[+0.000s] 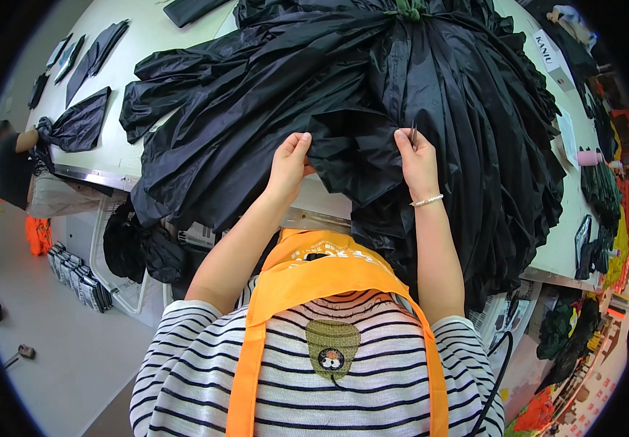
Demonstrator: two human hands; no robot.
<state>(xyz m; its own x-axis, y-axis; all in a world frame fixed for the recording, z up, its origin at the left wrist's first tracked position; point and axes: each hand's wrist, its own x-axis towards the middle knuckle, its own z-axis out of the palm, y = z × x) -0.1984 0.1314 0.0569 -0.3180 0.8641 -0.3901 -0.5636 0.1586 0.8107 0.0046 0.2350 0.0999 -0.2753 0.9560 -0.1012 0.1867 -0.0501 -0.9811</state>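
A large bundle of black, shiny fabric (256, 109) spreads over the table, gathered and tied at the far end with a green strip (407, 10). One black fabric panel (354, 156) is stretched between my two hands near the table's front edge. My left hand (293, 156) pinches its left edge between thumb and fingers. At the right edge, my right hand (416, 156) is closed on the same panel. A small pointed metal tool (414, 137), of a kind I cannot make out, sticks up from the right fingers.
Another person (14, 167) at the left handles a gathered black cloth (74, 124). Folded dark pieces (96, 58) lie on the white table (129, 44). A white box (553, 60) and pink thread spool (589, 158) are at the right. Below left stands a white-framed basket (100, 251) by black cloth.
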